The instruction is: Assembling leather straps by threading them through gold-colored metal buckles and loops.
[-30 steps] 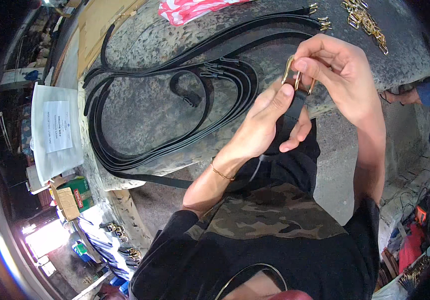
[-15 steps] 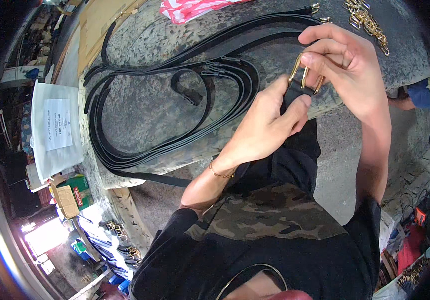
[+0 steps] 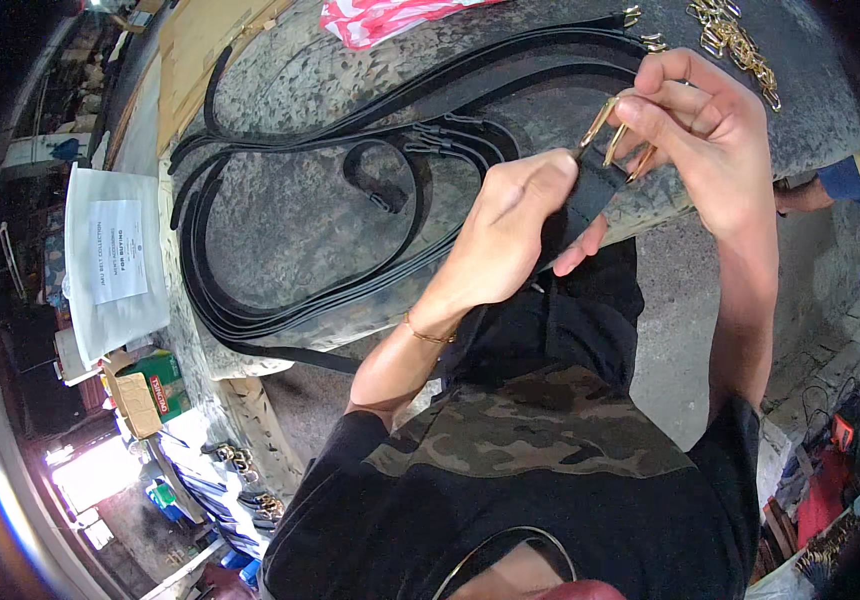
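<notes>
My left hand (image 3: 515, 225) is closed around a black belt strap (image 3: 590, 195), its thumb lying along the strap's edge near the buckle end. A gold belt buckle (image 3: 600, 125) with a prong sits at the strap's end, and my right hand (image 3: 705, 130) pinches the buckle's far side between thumb and fingers. Strap and buckle are held up in front of the table's right part, above its near edge. Part of the strap is hidden behind my left palm.
Long black belt straps (image 3: 240, 300) lie looped across the dark, worn table (image 3: 300, 230). Loose gold buckles (image 3: 725, 40) are heaped at the far right, near a pink-and-white plastic bag (image 3: 380, 18). A white bin (image 3: 115, 250) with a paper sheet stands left. Another person's arm (image 3: 800, 197) shows at right.
My left hand has shifted slightly left and turned, showing more of the strap below the buckle. The buckle has tilted, and my right hand has moved a little to the right.
</notes>
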Tool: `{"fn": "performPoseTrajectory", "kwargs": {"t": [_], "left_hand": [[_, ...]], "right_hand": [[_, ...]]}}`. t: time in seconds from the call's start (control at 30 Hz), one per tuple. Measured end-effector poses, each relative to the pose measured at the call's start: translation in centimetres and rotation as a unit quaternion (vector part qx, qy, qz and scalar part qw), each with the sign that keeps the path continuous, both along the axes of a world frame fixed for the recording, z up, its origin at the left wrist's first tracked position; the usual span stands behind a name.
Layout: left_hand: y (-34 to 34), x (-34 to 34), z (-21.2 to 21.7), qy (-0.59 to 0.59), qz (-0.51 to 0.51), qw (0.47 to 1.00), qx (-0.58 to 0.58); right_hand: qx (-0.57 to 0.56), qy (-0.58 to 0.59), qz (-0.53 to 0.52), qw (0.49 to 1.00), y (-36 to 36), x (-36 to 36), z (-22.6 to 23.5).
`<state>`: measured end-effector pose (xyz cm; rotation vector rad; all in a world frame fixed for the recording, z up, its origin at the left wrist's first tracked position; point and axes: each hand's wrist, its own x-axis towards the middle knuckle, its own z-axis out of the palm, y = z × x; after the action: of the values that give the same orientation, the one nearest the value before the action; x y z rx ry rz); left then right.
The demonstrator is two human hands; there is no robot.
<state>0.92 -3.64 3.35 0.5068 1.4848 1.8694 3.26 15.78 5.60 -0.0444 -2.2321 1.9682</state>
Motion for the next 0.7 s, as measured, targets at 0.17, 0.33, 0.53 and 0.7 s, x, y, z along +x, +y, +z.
{"fn": "performPoseTrajectory", "kwargs": {"t": [0.17, 0.33, 0.53, 0.7], "left_hand": [[-1.3, 0.2, -0.2, 0.063, -0.068, 0.995, -0.044], [-1.3, -0.2, 0.4, 0.041, -0.071, 0.995, -0.065], [-1.0, 0.0, 0.7, -0.04, -0.03, 0.998, -0.037], [-0.9, 0.1, 0.9, -0.022, -0.039, 0.998, -0.039]], "right_hand": [[0.003, 0.029, -0.024, 0.999, 0.9, -0.3, 0.3], [0.012, 0.027, -0.025, 0.999, 0.7, -0.4, 0.6], [-0.013, 0.05, -0.004, 0.999, 0.3, -0.1, 0.5], [-0.043, 0.05, -0.016, 0.998, -0.6, 0.0, 0.7]]}}
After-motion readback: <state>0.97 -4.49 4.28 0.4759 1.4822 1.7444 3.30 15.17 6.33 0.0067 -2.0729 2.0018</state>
